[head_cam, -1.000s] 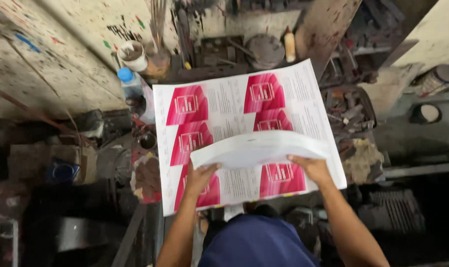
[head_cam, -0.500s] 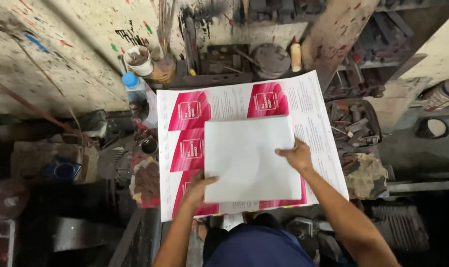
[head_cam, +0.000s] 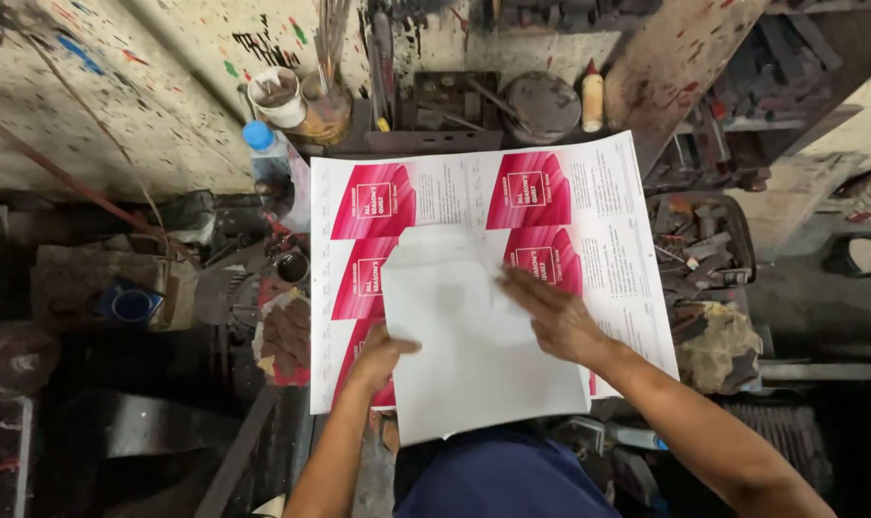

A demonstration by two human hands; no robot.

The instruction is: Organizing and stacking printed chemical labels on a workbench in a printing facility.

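Note:
A large printed sheet (head_cam: pixel 598 206) with several pink panels and blocks of small text lies flat on the work surface. On top of it rests a smaller blank white sheet (head_cam: pixel 454 384), its near edge hanging toward my body. My left hand (head_cam: pixel 380 355) holds the blank sheet's left edge. My right hand (head_cam: pixel 548 314) lies flat on the sheet's upper right part, fingers spread and blurred with motion.
A paint-spattered wall rises at the back. A plastic bottle with a blue cap (head_cam: pixel 262 149), a white cup (head_cam: pixel 277 96), a jar of sticks (head_cam: pixel 328 101) and a round tin (head_cam: pixel 541 104) stand behind the sheet. A tray of metal parts (head_cam: pixel 704 245) sits right; dark machinery (head_cam: pixel 119 297) lies left.
The blank sheet, first curled over the near part of the printed sheet, now lies flat and has slid toward me. My right hand moved from its right edge onto its top.

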